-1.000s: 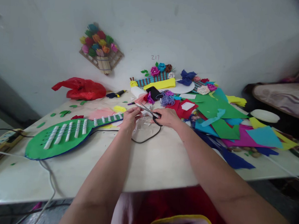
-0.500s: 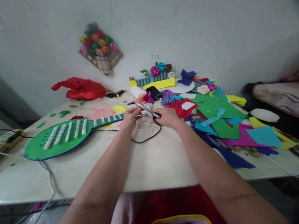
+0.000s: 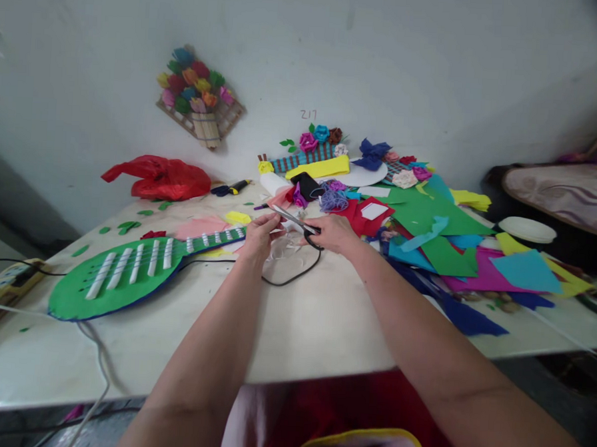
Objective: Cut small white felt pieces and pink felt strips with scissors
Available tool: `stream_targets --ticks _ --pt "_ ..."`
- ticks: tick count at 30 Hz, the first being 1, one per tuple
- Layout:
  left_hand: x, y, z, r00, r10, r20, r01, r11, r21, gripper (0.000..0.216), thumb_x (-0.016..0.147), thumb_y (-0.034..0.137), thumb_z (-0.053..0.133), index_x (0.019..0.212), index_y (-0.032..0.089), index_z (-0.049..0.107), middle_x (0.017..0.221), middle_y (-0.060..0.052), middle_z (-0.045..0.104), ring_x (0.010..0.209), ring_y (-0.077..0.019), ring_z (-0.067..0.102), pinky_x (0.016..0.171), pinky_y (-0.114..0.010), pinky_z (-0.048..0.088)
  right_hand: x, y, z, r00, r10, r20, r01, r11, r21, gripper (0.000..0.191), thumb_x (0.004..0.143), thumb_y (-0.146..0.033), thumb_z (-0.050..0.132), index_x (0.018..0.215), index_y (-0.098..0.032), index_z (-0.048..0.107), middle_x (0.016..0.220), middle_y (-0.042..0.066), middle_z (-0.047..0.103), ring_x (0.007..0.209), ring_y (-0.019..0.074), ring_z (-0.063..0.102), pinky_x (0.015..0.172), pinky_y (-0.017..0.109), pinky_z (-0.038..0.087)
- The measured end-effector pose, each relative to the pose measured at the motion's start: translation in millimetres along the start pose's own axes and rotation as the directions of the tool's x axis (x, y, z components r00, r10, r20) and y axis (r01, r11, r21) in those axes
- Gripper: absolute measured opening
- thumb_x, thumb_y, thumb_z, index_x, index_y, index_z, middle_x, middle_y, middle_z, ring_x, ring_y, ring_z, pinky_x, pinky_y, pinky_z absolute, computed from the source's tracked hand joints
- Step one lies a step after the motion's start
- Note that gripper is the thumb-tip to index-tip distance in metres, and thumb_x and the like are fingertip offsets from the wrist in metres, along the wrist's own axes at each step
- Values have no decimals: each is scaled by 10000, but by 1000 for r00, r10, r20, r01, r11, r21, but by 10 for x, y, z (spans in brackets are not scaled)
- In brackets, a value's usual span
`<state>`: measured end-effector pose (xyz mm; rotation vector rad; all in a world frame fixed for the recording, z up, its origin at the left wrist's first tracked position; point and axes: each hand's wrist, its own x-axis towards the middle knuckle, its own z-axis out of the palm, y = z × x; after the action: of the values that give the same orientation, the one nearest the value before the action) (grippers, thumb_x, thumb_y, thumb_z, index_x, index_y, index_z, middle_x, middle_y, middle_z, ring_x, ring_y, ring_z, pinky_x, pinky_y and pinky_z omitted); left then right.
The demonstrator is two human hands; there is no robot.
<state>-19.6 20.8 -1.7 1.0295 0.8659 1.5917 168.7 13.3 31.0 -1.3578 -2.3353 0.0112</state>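
Observation:
My right hand [image 3: 332, 232] is closed on the black handles of a pair of scissors [image 3: 293, 218]. The blades point left, to the fingertips of my left hand [image 3: 260, 232]. Those fingers are pinched together; what lies between them is too small to make out. Thin clear scraps [image 3: 286, 248] lie on the table beneath the two hands. Left of my left hand is a green guitar-shaped craft piece [image 3: 126, 268] with white paper rolls and strings across it.
Coloured paper sheets [image 3: 444, 211] pile up on the right of the table [image 3: 317, 338]. A red plastic bag [image 3: 171, 178] and a cutter [image 3: 239, 186] lie at the back left. A black cable [image 3: 295, 278] loops near the hands. A power strip [image 3: 9, 288] sits at the left edge.
Almost nothing differs. Both hands keep their places and hold, and the scissors stay at my left fingertips; the whole view has shifted very slightly.

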Motion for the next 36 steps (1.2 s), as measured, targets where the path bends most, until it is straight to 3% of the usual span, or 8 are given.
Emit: stream_targets --ticks 11,27,36 --pt "-6 15 9 1000 -7 -10 7 1000 7 257 527 334 760 661 139 660 710 -34 643 520 -73 526 568 -244 467 2 -7 -6 999 -36 7 36 999 -31 409 735 -519 542 1051 -289 662 879 29 695 809 194 605 614 246 364" --pt "-13 -4 41 999 -37 1 37 999 1 268 499 315 766 649 132 641 685 -26 625 516 -78 527 551 -252 458 -22 -56 3 1000 -28 7 29 999 -26 454 712 -583 541 1046 -298 658 828 24 690 796 201 601 594 252 335" --pt "-2 -4 35 999 -36 -12 36 999 -23 266 492 296 770 661 131 648 699 -32 633 530 -82 532 542 -242 466 8 -66 3 999 -13 43 13 1000 17 410 740 -517 550 1055 -280 660 835 31 685 789 190 597 572 239 322"
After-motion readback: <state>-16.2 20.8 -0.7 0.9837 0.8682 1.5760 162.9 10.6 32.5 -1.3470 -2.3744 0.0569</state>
